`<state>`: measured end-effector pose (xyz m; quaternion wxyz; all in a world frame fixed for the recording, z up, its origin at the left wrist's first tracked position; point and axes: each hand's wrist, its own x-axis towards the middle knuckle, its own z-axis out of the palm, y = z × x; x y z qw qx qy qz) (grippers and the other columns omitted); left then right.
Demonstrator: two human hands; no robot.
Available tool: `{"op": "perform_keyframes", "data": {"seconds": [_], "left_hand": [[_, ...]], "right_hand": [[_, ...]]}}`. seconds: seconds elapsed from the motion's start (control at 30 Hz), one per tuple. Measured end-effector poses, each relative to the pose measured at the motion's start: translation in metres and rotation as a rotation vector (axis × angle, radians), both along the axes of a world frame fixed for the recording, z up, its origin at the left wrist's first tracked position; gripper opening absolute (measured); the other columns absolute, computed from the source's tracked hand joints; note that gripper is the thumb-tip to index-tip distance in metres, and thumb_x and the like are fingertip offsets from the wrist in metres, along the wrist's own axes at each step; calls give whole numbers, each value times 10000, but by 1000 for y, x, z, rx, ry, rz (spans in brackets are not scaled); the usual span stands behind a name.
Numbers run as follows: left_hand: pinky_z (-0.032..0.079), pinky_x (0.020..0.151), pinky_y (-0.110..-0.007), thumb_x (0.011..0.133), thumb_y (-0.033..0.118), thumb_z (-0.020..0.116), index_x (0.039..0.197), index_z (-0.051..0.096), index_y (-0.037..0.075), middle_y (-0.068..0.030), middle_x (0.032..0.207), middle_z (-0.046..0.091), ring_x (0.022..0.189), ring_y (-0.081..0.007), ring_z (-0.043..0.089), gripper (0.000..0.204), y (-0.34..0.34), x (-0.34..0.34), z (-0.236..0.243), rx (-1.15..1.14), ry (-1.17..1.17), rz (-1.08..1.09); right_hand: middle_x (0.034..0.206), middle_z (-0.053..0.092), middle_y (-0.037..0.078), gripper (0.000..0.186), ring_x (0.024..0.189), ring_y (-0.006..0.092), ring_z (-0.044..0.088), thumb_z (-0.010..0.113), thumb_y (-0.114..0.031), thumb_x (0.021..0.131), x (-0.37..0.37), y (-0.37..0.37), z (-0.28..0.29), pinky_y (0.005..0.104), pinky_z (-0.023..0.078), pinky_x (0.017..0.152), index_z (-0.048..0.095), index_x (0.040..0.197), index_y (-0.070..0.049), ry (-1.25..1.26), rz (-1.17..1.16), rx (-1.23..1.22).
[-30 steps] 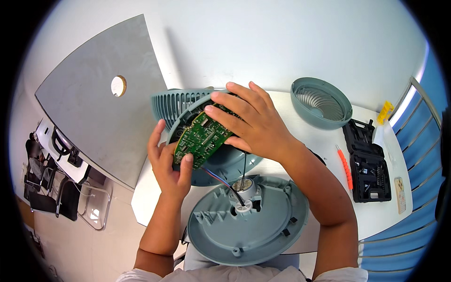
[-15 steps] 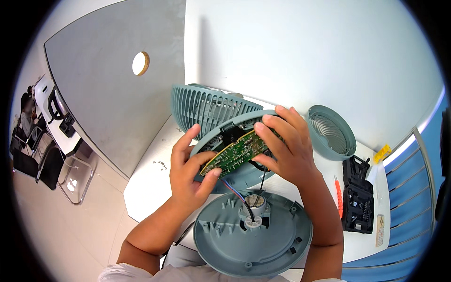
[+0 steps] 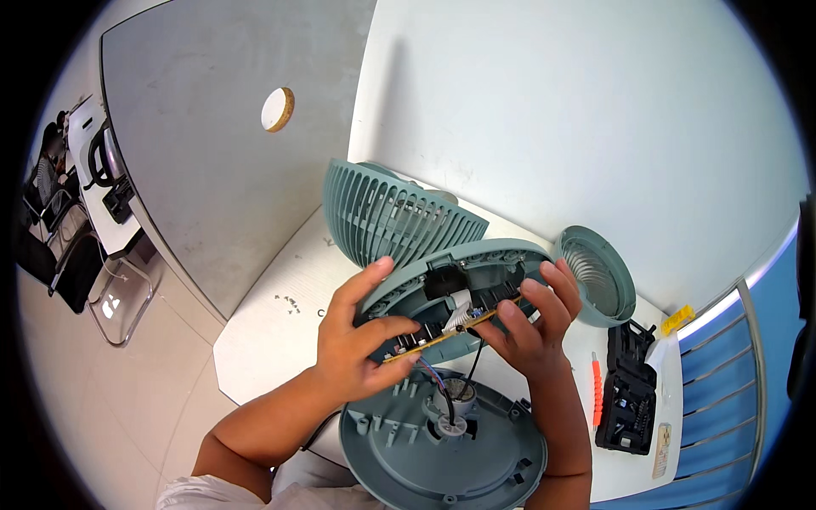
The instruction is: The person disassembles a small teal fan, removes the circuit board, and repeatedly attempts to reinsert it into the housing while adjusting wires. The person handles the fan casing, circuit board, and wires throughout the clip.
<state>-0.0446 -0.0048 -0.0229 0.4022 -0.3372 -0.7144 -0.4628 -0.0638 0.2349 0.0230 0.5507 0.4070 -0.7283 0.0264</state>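
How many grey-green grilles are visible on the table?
2: one slatted grille behind the open housing, and one round grille just beyond the right hand. More may be hidden behind the housing.

Office-like room, by its black metal-framed chairs (image 3: 78, 276), white desk (image 3: 110, 226) and tiled floor (image 3: 149, 408)

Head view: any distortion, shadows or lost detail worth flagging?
In the head view, black fills the corners and the grey panel bows; there too, a soft shadow marks the white wall; small parts on the circuit board are hard to resolve.
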Motion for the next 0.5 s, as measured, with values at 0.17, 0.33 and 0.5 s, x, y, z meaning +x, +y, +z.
{"op": "perform_keyframes", "data": {"seconds": [0.17,0.33,0.5], "left_hand": [[427,967,-391,605,130,765,878,706,70,-259,1374,399,1227,-375,470,286,0,1,-1,-5,6,32],[429,961,-387,613,138,757,886,707,62,-258,1375,397,1220,-369,479,288,0,1,-2,-10,16,40],[432,956,-384,619,142,757,889,707,60,-254,1377,397,1210,-366,486,287,1,1,-3,-6,28,40]], "right_hand": [[1229,464,12,404,1210,294,430,774,-192,737,-3,-4,-12,514,373,1007,585,1082,-287,-33,58,-124],[1240,451,14,443,1206,296,429,791,-186,714,-2,-5,-13,509,377,1003,581,1091,-286,-60,50,-131],[1248,441,20,498,1204,302,429,810,-189,685,-2,-5,-13,509,380,998,568,1111,-282,-63,53,-127]]}}
